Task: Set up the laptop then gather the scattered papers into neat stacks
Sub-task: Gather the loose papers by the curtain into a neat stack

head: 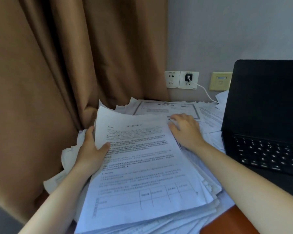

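A thick pile of printed white papers (142, 179) lies slanted across the desk in front of me, its sheets uneven at the lower edges. My left hand (90, 149) grips the pile's left edge, thumb on top of the top sheet. My right hand (186, 129) rests palm down at the pile's far right corner, fingers spread on the sheets. More loose papers (166, 108) lie behind, one with a framed border. The black laptop (267, 115) stands open at the right, screen dark, keyboard showing.
A brown curtain (66, 65) hangs at the left and behind the papers. Wall sockets (181, 80) hold a plug with a white cable (205, 92) running toward the laptop. The reddish desk edge (230, 220) shows at the lower right.
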Motion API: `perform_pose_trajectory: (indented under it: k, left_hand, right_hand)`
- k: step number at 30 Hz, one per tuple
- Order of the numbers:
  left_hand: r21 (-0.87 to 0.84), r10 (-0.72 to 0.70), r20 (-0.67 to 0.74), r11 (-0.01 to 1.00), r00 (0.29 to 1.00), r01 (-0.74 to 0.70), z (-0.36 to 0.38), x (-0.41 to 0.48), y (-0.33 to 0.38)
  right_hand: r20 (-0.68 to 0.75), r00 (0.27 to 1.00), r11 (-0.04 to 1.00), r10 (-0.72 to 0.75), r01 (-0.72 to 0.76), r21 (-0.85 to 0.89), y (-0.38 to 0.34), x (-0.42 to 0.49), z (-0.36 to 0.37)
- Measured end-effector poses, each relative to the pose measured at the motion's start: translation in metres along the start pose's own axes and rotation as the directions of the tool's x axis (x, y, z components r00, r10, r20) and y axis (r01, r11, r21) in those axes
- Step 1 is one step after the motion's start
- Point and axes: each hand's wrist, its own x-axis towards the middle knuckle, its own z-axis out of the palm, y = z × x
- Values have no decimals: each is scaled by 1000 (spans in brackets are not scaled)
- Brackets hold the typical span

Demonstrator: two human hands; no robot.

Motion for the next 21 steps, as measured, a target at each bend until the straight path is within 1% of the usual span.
perform_pose_trajectory:
  k: [2, 4, 5, 8, 9, 10, 11, 12, 13, 14, 15, 16, 18, 20, 21]
  left_hand:
    - [-14, 29, 2, 999, 1000, -29, 0, -1, 1]
    - [-16, 39, 6, 999, 999, -39, -1, -2, 0]
    - [-15, 38, 9, 999, 999, -37, -1, -2, 0]
    - [-27, 34, 11, 999, 999, -34, 0, -1, -1]
    - [-26, 32, 9, 999, 999, -31, 0, -1, -1]
    - [-25, 27, 7, 999, 1000, -27, 0, -1, -1]
    - [-22, 24, 6, 999, 1000, -23, 0, 0, -2]
    - [-20, 24, 6, 1000, 1000, -24, 0, 0, -2]
    - [-18, 26, 5, 1000, 1000, -26, 0, 1, -3]
    - [-18, 25, 1, 1000, 1000, -25, 0, 2, -4]
    - [-20, 22, -2, 1000, 1000, -22, 0, 3, -5]
    - [-23, 19, -4, 1000, 1000, -19, 0, 4, -7]
    - [-27, 15, -4, 1000, 1000, -15, 1, 4, -7]
    - [-21, 15, -4, 1000, 1000, -15, 1, 4, -7]
    - [-16, 17, -4, 1000, 1000, -17, 0, 4, -7]
  right_hand:
    - [47, 993, 978, 109, -99, -184, 27, 8, -1]
    - [134, 979, 957, 155, -115, -265, 42, 15, -3]
    - [186, 971, 950, 152, -92, -297, 45, 20, -4]
    - [337, 934, 906, 119, 37, -421, 47, 36, -3]
    - [358, 925, 896, 125, 50, -442, 48, 40, 0]
    - [350, 929, 902, 120, 45, -429, 51, 42, 4]
    - [310, 945, 925, 105, 22, -380, 53, 43, 7]
    - [231, 971, 948, 59, 19, -319, 55, 43, 11]
    - [108, 994, 961, -27, 55, -272, 54, 43, 13]
    - [-36, 993, 962, -110, 97, -256, 52, 44, 13]
    - [-178, 971, 960, -160, 111, -256, 50, 45, 11]
    - [-277, 942, 958, -187, 113, -262, 46, 45, 7]
    - [-356, 913, 955, -196, 95, -283, 36, 43, -5]
    - [-413, 874, 940, -256, 125, -319, 29, 41, -17]
    - [-416, 859, 925, -298, 152, -349, 26, 39, -24]
